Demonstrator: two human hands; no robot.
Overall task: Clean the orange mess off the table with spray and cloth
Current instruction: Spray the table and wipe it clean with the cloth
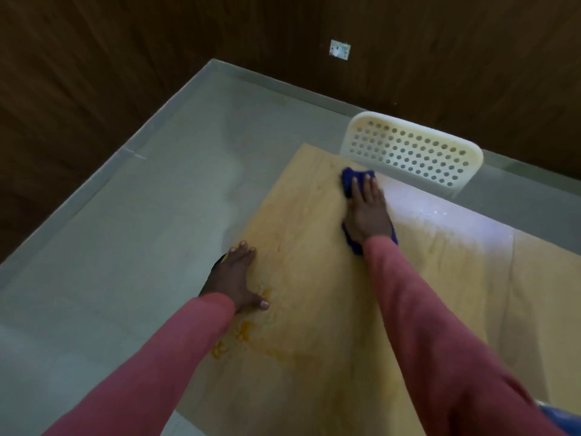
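While one left hand braces one table, one right hand presses one cloth.

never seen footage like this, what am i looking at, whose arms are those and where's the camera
There is no machine here. The one picture comes from a wide-angle camera worn on a person's head, looking forward and down, so the two arms in pink sleeves are the wearer's own.

The surface is a light wooden table. The right hand lies flat on a blue cloth, pressing it against the far part of the table. The left hand rests open at the table's left edge and holds nothing.

Near that hand are orange smears, the mess being cleaned. A wet-looking sheen shows on the tabletop to the right of the cloth. Behind the table stands a white chair with a perforated back, on a grey floor. No spray bottle is visible.
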